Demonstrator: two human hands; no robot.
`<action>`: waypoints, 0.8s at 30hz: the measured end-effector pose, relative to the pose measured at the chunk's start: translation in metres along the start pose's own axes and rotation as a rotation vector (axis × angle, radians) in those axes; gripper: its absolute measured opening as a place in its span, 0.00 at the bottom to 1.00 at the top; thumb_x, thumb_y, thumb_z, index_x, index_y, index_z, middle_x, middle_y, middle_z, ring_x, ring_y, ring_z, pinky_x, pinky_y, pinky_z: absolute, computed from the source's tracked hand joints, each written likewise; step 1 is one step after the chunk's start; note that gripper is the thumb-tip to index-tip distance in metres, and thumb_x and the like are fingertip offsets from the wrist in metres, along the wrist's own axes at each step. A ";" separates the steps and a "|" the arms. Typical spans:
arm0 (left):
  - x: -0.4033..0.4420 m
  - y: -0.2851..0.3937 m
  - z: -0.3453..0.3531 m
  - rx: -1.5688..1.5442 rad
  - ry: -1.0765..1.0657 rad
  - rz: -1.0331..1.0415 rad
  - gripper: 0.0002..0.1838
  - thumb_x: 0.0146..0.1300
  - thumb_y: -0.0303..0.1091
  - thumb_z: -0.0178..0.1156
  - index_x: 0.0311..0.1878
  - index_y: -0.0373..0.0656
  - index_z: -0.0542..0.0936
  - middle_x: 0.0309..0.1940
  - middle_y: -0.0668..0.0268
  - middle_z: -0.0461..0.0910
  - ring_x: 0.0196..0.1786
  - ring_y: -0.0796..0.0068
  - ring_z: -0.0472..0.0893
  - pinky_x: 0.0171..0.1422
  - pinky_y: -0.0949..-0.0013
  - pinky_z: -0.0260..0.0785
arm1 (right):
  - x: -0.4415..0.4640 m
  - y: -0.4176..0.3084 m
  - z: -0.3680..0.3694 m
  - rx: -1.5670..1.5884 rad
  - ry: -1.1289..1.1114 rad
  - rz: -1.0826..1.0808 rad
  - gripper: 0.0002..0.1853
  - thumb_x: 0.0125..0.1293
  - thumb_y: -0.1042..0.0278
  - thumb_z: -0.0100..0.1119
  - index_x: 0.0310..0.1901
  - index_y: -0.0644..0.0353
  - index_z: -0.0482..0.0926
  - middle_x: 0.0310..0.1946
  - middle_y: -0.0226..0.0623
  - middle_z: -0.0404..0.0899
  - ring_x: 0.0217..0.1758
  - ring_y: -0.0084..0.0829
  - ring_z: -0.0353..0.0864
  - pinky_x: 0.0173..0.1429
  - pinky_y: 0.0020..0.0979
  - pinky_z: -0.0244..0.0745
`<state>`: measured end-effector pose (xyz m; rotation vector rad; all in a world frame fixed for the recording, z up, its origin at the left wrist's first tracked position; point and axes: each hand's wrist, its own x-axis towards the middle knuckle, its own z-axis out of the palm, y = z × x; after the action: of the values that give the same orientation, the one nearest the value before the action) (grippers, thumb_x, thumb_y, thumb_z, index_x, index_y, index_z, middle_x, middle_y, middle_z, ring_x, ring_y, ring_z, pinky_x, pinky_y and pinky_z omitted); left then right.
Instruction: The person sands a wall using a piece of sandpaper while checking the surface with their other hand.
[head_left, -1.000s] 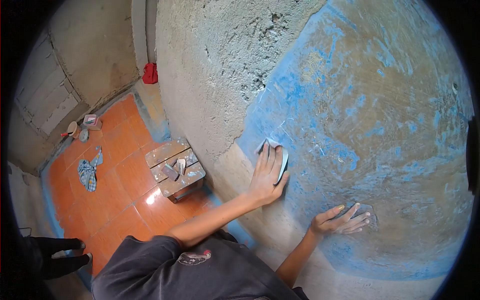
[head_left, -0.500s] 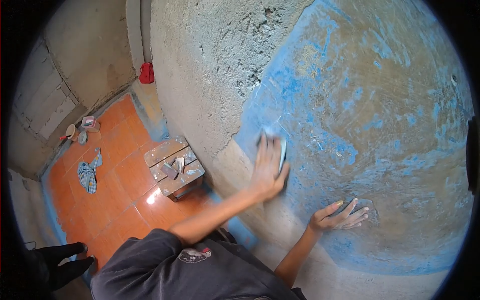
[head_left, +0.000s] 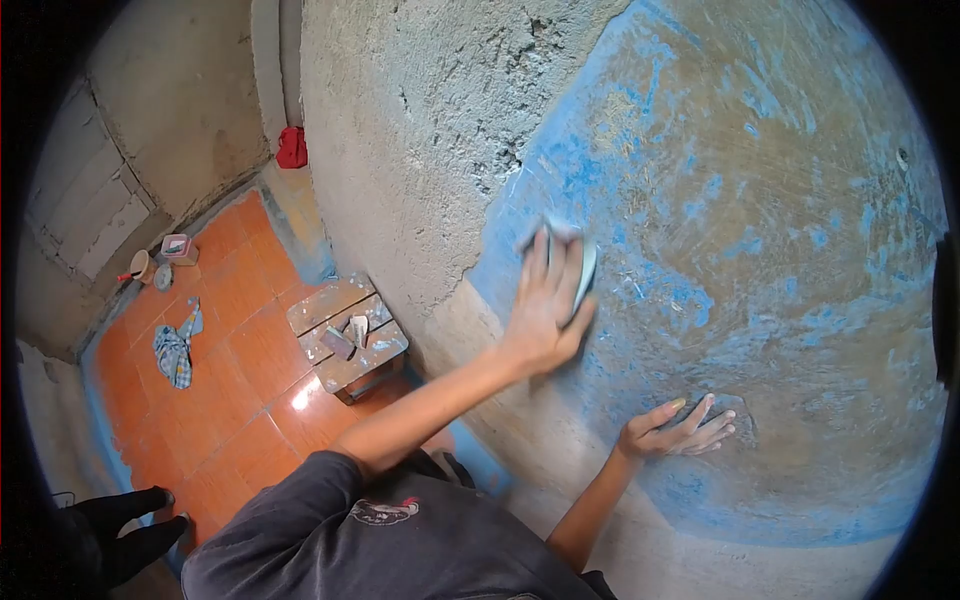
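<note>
On the blue-painted part of the wall (head_left: pixel 720 230), my left hand (head_left: pixel 548 305) presses a thin pad or folded sheet (head_left: pixel 588 272), pale blue-green at its visible edge. The fingers lie over it and hide most of it; they are slightly blurred. Lower and to the right, my right hand (head_left: pixel 685 432) rests against the wall, its fingers spread and nothing seen in it. A light residue covers its fingertips.
A paint-spattered wooden stool (head_left: pixel 370 375) holds small blocks or scraps (head_left: pixel 338 343). On the orange tiles (head_left: pixel 225 390) are a checked cloth (head_left: pixel 174 355), a pink container (head_left: pixel 180 249) and a round tub (head_left: pixel 143 266). Another person's dark-clothed legs (head_left: pixel 125 510) show lower left. Something red (head_left: pixel 292 148) sits by the corner.
My left hand has moved up and slightly right along the wall with the pad under its fingers. My right hand stays at nearly the same place. The view has shifted slightly.
</note>
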<state>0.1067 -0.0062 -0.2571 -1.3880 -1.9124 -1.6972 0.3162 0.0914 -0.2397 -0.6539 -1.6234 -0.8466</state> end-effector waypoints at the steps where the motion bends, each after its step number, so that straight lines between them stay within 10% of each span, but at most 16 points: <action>1: 0.017 0.003 -0.010 -0.027 0.051 0.003 0.41 0.76 0.45 0.49 0.78 0.22 0.48 0.78 0.30 0.45 0.80 0.23 0.39 0.81 0.34 0.34 | -0.001 0.000 -0.001 -0.007 -0.008 0.004 0.24 0.76 0.61 0.47 0.69 0.61 0.71 0.76 0.57 0.61 0.83 0.57 0.51 0.82 0.59 0.39; 6: -0.066 -0.001 0.024 -0.014 -0.224 -0.060 0.42 0.76 0.47 0.48 0.78 0.22 0.47 0.78 0.29 0.44 0.80 0.23 0.38 0.81 0.34 0.34 | -0.003 0.001 0.001 0.012 0.015 -0.004 0.24 0.75 0.61 0.47 0.69 0.60 0.72 0.76 0.56 0.61 0.83 0.56 0.51 0.83 0.59 0.39; 14: 0.029 -0.002 -0.013 0.039 0.037 0.078 0.43 0.76 0.50 0.48 0.77 0.22 0.48 0.78 0.29 0.43 0.80 0.23 0.36 0.81 0.31 0.28 | -0.008 0.005 0.000 0.008 0.001 -0.004 0.24 0.75 0.61 0.47 0.69 0.61 0.72 0.76 0.55 0.60 0.84 0.55 0.49 0.83 0.58 0.38; 20: -0.043 -0.005 0.022 0.134 -0.502 -0.156 0.45 0.75 0.50 0.50 0.76 0.18 0.47 0.77 0.26 0.42 0.80 0.21 0.36 0.81 0.32 0.26 | -0.007 0.005 -0.003 0.030 -0.037 0.012 0.24 0.75 0.61 0.47 0.68 0.61 0.73 0.77 0.56 0.58 0.84 0.56 0.47 0.83 0.57 0.35; 24: 0.030 0.002 -0.002 0.101 0.057 0.130 0.45 0.75 0.53 0.50 0.76 0.22 0.51 0.76 0.26 0.45 0.78 0.18 0.39 0.79 0.28 0.31 | -0.012 0.003 -0.010 0.050 -0.118 0.018 0.24 0.75 0.61 0.48 0.67 0.62 0.74 0.77 0.58 0.57 0.84 0.56 0.46 0.84 0.57 0.33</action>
<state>0.0911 0.0066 -0.2342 -1.3787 -1.8094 -1.5414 0.3273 0.0852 -0.2497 -0.6931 -1.7364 -0.7639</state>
